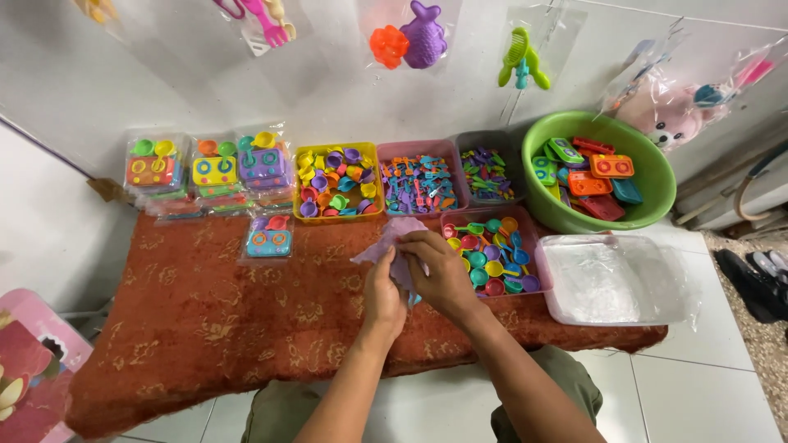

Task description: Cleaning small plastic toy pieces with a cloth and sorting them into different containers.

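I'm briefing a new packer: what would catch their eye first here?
Probably the row of bins heaped with bright plastic toy pieces along the wall, ending in a green basin of toy stoves at the right. At centre, over the red cloth, the left hand and right hand hold a purple toy.

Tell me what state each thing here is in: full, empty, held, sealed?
Left hand: gripping the purple toy piece.
Right hand: gripping it too.
Purple toy piece: held above the red cloth.
Yellow tray: full of small cups.
Green basin: partly filled with toy stoves.
Clear tub: holds clear bags.
Packed toy sets: sealed, stacked.
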